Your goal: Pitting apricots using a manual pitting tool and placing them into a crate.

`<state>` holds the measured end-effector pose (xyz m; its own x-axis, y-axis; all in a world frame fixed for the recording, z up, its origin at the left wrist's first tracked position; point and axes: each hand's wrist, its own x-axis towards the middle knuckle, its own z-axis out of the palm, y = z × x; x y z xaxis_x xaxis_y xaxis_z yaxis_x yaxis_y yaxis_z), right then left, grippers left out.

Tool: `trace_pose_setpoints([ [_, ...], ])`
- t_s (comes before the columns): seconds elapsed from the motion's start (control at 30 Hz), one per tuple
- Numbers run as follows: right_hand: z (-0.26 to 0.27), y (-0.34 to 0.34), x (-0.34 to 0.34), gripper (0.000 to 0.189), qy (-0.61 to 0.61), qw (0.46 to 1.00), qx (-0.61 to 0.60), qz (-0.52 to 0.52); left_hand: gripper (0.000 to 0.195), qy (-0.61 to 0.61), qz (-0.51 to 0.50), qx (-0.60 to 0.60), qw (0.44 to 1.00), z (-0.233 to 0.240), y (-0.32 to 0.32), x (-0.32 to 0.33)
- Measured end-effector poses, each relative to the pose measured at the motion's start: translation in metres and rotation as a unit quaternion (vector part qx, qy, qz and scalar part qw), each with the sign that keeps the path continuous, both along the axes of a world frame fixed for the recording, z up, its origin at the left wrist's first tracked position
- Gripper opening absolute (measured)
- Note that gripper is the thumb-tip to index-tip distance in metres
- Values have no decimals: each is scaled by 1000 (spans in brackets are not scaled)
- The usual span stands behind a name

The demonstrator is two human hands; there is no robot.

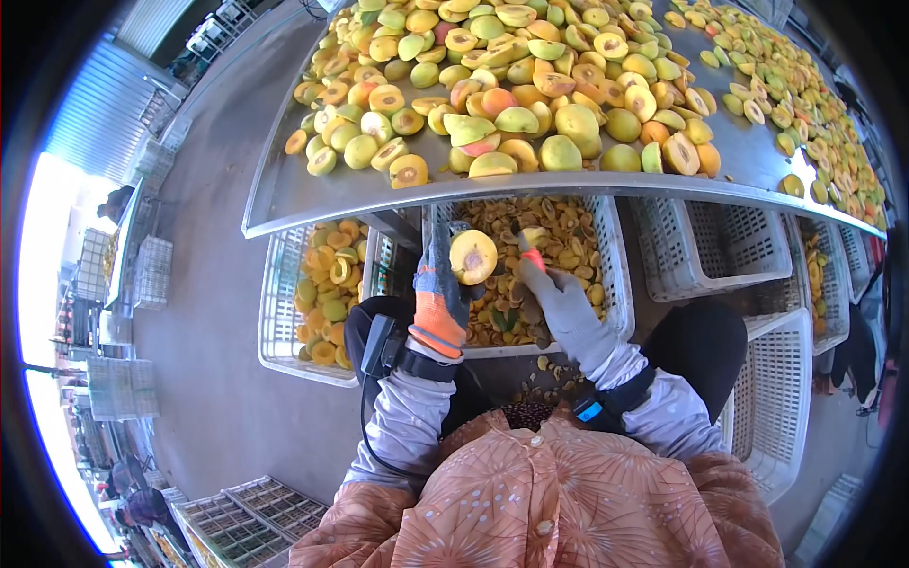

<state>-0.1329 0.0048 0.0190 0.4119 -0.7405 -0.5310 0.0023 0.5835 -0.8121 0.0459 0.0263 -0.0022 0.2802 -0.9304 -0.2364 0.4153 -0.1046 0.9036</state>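
Note:
My left hand point(442, 291), in a dark grey and orange work glove, holds a halved yellow peach point(474, 257). The peach's pale cut face is turned up, with a brownish centre. In a light grey glove, my right hand point(564, 305) grips a small knife point(531, 257) by its red-orange handle. A yellow-green piece of fruit point(534, 234) shows at the blade; whether it is stuck there or lies beyond it, I cannot tell. Below both hands stands a white plastic crate point(619, 284) holding fruit scraps point(501, 312) and a few green leaves.
A metal table point(440, 188) heaped with halved peaches point(497, 92) stands before me, its edge just beyond my hands. At left is a crate of peach halves point(327, 284). More white crates point(710, 248) stand at right. Scraps point(547, 376) litter the floor; people point(145, 497) are far left.

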Motion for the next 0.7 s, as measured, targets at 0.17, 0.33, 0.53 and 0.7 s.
trace_pose_setpoints([
  [0.17, -8, 11, -6, 40, -1, 992, -106, 74, 58, 143, 24, -65, 987, 1, 2, -9],
  [0.33, -7, 6, -8, 34, 33, 989, -145, 21, 53, -1, -61, -84, 995, 9, 1, -10],
  [0.53, -20, 8, -12, 42, 183, 863, -467, 57, 41, -392, -122, -109, 905, -14, 13, 0],
  [0.7, -7, 13, -12, 46, 198, 821, -526, 100, 38, -10, -135, -83, 987, -30, 14, 4],
])
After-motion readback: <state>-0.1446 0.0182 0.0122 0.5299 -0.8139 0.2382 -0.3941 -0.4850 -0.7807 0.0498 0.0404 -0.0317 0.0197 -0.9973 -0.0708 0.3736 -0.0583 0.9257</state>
